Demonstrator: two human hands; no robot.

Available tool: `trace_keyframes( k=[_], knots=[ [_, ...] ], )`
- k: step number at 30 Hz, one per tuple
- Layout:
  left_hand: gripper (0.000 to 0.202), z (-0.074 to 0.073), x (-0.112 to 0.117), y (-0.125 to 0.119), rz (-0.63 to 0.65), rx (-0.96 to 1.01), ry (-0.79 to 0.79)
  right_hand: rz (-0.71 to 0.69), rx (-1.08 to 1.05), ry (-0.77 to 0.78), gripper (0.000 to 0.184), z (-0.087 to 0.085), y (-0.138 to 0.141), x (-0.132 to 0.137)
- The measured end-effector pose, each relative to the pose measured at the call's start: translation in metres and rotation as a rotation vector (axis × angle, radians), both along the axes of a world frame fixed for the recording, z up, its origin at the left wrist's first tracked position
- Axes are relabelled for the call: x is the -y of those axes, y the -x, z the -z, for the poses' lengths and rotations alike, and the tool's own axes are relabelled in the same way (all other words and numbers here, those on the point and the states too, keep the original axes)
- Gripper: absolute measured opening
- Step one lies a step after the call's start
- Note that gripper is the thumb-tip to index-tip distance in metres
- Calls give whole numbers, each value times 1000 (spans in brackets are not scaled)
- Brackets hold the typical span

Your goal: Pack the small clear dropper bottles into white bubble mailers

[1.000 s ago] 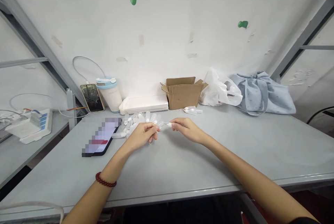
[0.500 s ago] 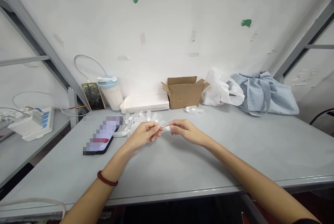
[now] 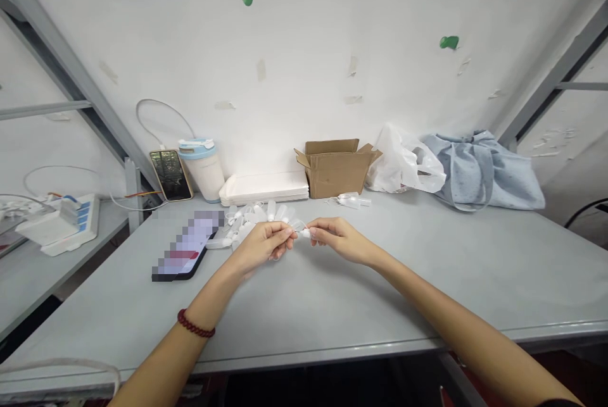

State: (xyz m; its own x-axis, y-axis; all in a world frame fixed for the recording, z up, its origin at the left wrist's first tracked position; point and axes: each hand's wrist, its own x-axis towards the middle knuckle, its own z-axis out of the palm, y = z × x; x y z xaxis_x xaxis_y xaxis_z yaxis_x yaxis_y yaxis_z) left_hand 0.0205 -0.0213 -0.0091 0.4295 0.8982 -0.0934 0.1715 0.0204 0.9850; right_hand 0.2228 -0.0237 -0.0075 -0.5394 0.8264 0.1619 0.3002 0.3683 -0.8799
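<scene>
My left hand [image 3: 270, 240] is closed in a pinch on a thin cord, above the grey table. Close beside it, my right hand [image 3: 336, 237] pinches a small white cap-like piece [image 3: 305, 233], with the thin cord running between the two hands. The rest of that piece is hidden behind my right fingers. Just behind my left hand lies a pile of small clear plastic tubes [image 3: 236, 228] with white ends and thin loops. A few similar tubes [image 3: 352, 200] lie in front of the cardboard box.
A phone [image 3: 190, 245] lies left of the pile. Along the wall stand another phone [image 3: 171, 175], a cup [image 3: 203, 169], stacked white cartons [image 3: 266, 187], an open cardboard box [image 3: 338, 173], a white plastic bag [image 3: 403, 160] and a blue cloth bag [image 3: 508, 173]. A power strip [image 3: 85, 223] sits far left.
</scene>
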Motion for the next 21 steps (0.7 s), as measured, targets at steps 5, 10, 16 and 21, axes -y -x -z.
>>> trace_keyframes(
  k=[5,10,16,21],
  knots=[
    [33,0,-1,0,-7,-2,4,3,-3,4,27,-1,0,0],
    [32,0,-1,0,-11,6,2,3,-4,2,27,-2,1,2],
    [31,0,0,1,2,8,10,24,59,-23,30,-1,0,0],
    [31,0,1,0,-2,10,13,14,36,-13,31,0,-2,-1]
  ],
)
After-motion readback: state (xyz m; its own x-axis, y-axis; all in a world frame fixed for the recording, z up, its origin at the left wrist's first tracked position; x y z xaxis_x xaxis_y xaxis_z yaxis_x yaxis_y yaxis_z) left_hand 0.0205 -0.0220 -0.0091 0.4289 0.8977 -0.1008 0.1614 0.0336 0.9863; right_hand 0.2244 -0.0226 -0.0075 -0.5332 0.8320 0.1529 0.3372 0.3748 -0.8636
